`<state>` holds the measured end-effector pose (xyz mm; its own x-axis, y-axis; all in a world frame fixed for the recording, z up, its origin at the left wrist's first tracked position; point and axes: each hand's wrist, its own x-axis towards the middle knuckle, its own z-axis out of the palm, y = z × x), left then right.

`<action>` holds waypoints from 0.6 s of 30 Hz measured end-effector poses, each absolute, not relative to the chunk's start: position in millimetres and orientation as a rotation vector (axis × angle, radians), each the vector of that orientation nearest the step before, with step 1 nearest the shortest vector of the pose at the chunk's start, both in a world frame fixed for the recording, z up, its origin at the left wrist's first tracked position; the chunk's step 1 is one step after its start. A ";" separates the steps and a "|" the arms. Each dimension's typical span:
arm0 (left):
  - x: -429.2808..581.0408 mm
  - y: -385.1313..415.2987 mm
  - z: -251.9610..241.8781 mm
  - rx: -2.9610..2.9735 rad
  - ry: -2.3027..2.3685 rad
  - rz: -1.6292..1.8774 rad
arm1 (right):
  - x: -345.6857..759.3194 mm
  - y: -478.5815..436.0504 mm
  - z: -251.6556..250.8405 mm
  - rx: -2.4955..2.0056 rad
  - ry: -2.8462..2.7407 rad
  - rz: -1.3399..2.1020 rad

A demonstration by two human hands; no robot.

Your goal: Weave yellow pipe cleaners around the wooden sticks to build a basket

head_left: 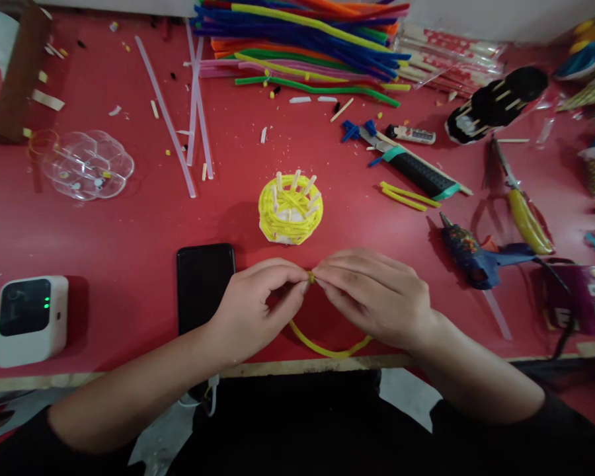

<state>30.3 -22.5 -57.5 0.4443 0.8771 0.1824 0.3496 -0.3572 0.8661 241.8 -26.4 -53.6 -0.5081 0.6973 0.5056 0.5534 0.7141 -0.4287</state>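
While facing the red table (143, 264), held a yellow pipe cleaner (330, 352) in a loop sagging close to the near edge, beneath both hands. Gripped a small yellow part of it, thumb and fingertips pressed together on each side, between left hand (258, 307) and right hand (377, 294), almost tip to tip. Could not make out the stretches hidden behind the palms.

Had a black phone (201, 284) partly covered by left wrist, a white device (31, 320) with a dark screen farther left, and a blue glue gun (476, 261) lying off to the right.

Just beyond the fingertips, saw a round yellow piece (290, 228) bearing pale upright pegs (296, 180). Noted two short yellow lengths (404, 199) right of it, near a black-and-teal-handled tool (419, 172). Left of it, glimpsed a clear flower-shaped tray (77, 155); farthest back, a bundle of coloured pipe cleaners (302, 49).
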 end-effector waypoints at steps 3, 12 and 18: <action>30.4 -23.6 -60.8 1.954 1.034 0.838 | 244.5 -26.4 -53.9 -0.929 -2.256 0.319; 30.1 -28.6 -65.7 2.196 1.017 0.706 | 237.1 -26.8 -54.5 -0.933 -2.421 0.150; 31.4 -32.0 -65.2 2.069 0.968 0.735 | 255.6 -16.0 -58.7 -1.251 -2.121 0.059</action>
